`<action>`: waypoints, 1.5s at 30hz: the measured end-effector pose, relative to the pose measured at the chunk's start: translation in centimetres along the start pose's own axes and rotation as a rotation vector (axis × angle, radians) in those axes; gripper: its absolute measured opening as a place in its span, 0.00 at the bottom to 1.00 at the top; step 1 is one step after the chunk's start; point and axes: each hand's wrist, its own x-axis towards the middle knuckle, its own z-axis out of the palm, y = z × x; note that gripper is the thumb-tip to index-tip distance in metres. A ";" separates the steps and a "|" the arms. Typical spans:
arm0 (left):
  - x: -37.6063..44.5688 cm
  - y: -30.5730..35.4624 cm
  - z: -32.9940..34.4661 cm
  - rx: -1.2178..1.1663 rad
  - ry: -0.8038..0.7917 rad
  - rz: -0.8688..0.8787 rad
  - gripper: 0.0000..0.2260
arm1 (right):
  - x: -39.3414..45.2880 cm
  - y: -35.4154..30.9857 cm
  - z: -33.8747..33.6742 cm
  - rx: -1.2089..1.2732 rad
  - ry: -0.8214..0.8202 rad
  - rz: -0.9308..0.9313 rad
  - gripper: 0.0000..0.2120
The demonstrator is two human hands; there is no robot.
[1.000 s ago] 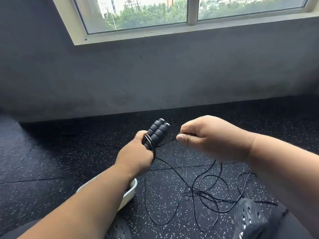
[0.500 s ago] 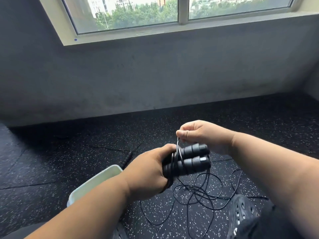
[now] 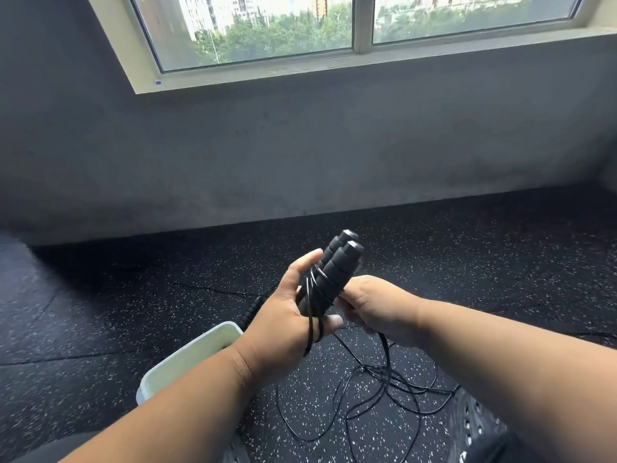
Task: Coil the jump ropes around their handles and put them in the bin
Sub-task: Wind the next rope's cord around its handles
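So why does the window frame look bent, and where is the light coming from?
Head view: the wide-angle lens bows the window frame; daylight through it lights both forearms, while the speckled floor stays dim; the handles and both hands are sharp, no motion blur.

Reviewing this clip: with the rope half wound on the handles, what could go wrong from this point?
1. A few turns loop over the left hand's thumb rather than the paired handles, so they may slip loose or trap the thumb.
2. The loose cord lies in crossed loops on the floor and could knot as the right hand draws it in.
3. That slack runs close to the shoe, which might snag it.
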 end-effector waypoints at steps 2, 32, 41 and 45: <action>0.2 0.0 -0.1 -0.031 0.029 -0.007 0.34 | -0.3 -0.1 0.0 -0.034 -0.029 0.008 0.27; 1.1 -0.2 -2.4 1.104 -0.118 -0.232 0.20 | -3.2 -5.8 -4.3 -0.991 -0.138 -0.171 0.08; 0.9 -0.9 -1.2 1.085 -0.158 -0.233 0.18 | -3.1 -5.9 -2.9 -0.948 -0.223 -0.271 0.08; 1.0 -1.0 -1.2 1.072 -0.189 -0.271 0.18 | -3.3 -6.1 -2.7 -0.912 -0.298 -0.251 0.07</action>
